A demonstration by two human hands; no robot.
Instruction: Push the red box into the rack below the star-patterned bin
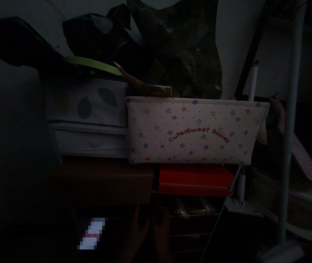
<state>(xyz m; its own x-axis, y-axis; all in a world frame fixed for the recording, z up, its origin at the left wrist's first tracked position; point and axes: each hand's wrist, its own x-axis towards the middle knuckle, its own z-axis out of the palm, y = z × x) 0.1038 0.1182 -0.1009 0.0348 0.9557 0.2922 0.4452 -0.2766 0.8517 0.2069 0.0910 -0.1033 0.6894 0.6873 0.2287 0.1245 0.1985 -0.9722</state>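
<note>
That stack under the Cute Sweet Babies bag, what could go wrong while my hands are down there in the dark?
1. Both hands work in deep shadow near the brown box, so a grip could easily miss.
2. The fabric bag rests on the red box; nudging that might tip it.
3. Clothes and a green plate piled on the white drawers could slide off.

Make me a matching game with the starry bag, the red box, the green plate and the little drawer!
Things:
1. starry fabric bin
2. red box
3. green plate
4. white drawer

Places:
A. left of the starry bin, under a leaf-print box
B. right beneath the starry bin
C. up top, on the leaf-print box
D. in the middle, printed "Cute Sweet Babies"

Pairs: 1-D, 2-B, 3-C, 4-A
</note>
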